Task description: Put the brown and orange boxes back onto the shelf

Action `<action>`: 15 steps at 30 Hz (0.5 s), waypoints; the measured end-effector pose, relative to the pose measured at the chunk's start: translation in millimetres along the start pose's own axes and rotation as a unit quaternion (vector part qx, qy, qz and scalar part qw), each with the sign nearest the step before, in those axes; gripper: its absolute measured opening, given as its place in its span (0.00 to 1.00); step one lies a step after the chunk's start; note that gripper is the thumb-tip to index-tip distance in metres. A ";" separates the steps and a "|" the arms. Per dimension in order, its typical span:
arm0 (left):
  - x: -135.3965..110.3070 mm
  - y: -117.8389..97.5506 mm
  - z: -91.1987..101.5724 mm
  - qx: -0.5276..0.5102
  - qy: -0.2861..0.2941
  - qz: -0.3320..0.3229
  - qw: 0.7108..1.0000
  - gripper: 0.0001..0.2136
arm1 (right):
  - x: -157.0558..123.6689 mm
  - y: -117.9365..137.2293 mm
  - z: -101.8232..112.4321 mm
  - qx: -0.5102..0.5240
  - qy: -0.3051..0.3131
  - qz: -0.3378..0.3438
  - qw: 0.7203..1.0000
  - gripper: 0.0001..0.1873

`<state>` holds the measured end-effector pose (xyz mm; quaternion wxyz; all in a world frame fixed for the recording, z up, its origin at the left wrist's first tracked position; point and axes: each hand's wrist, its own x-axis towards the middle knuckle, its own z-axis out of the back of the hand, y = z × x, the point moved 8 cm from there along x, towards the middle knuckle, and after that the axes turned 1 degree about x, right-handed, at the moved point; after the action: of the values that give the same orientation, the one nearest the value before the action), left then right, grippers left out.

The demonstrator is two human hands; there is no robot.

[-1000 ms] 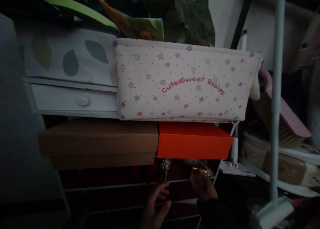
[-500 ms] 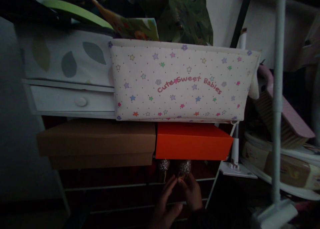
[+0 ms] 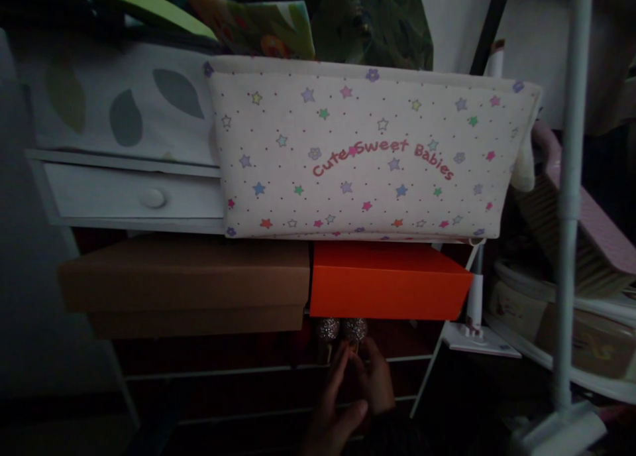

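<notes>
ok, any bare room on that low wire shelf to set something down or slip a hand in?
Bare wire shelf shows left of the glittery shoes, under the brown box; it is dark there. It is crowded at the shoes: left hand and right hand meet there, close under the orange box. Above, the star-print fabric bin and white drawer fill the level.

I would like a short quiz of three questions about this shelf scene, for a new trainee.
1. True or false: the orange box lies directly under the star-printed fabric bin.
2. Which is left of the orange box? A) brown box B) green box C) metal can
3. Fill in: both hands, left hand and right hand, reach to the ____ shoes.

Key: 1 true; 2 A; 3 glittery.
</notes>
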<state>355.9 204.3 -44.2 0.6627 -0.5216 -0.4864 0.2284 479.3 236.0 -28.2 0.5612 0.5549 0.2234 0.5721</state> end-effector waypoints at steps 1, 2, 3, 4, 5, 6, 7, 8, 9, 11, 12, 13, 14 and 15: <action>0.1 -0.8 0.2 -0.001 0.002 0.003 1.000 0.35 | 0.6 -0.4 -0.9 -0.002 0.001 -0.001 1.000 0.14; 0.2 -1.8 0.2 -0.003 0.005 0.007 1.000 0.35 | 1.1 -0.7 -1.5 -0.004 0.002 -0.001 1.000 0.13; 0.3 -3.0 0.1 -0.005 0.008 0.012 1.000 0.35 | 1.4 -1.1 -1.9 -0.006 0.003 -0.002 1.000 0.13; 0.3 -4.5 0.0 -0.006 0.011 0.014 1.000 0.34 | 1.6 -1.5 -1.9 -0.008 0.002 -0.004 1.000 0.14; 0.5 -5.5 0.0 -0.008 0.013 0.017 1.000 0.34 | 1.6 -1.8 -1.6 -0.010 0.000 -0.005 1.000 0.15; 0.7 -6.1 0.0 -0.010 0.015 0.019 1.000 0.34 | 1.5 -2.1 -1.1 -0.012 -0.002 -0.006 1.000 0.16; 1.1 -6.2 0.0 -0.014 0.017 0.020 1.000 0.34 | 1.3 -2.3 -0.5 -0.014 -0.005 -0.007 1.000 0.18; 1.4 -5.9 0.0 -0.019 0.019 0.019 0.999 0.34 | 0.9 -2.3 0.0 -0.015 -0.007 -0.008 1.000 0.19; 1.7 -5.3 0.0 -0.025 0.022 0.015 0.999 0.34 | 0.4 -2.1 0.4 -0.017 -0.008 -0.008 1.000 0.20; 1.4 -3.6 -0.1 -0.038 0.025 0.007 0.999 0.34 | -0.9 -1.0 0.8 -0.019 -0.008 -0.008 1.000 0.22; 0.8 -2.7 0.2 -0.046 0.024 0.005 0.999 0.34 | -1.8 0.0 1.2 -0.021 -0.008 -0.010 1.000 0.23; -0.3 -1.7 0.7 -0.054 0.021 0.009 0.998 0.34 | -2.9 1.3 1.9 -0.022 -0.007 -0.012 1.000 0.25; -1.6 -0.7 1.0 -0.063 0.017 0.018 0.998 0.33 | -4.3 3.3 2.6 -0.022 -0.006 -0.013 1.000 0.26; -3.1 0.1 1.1 -0.076 0.013 0.031 0.997 0.32 | -6.0 5.9 3.8 -0.022 -0.004 -0.015 1.000 0.27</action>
<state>353.6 202.3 -45.6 0.6200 -0.5885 -0.4768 0.2045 478.8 227.7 -24.3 0.5823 0.5412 0.2170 0.5665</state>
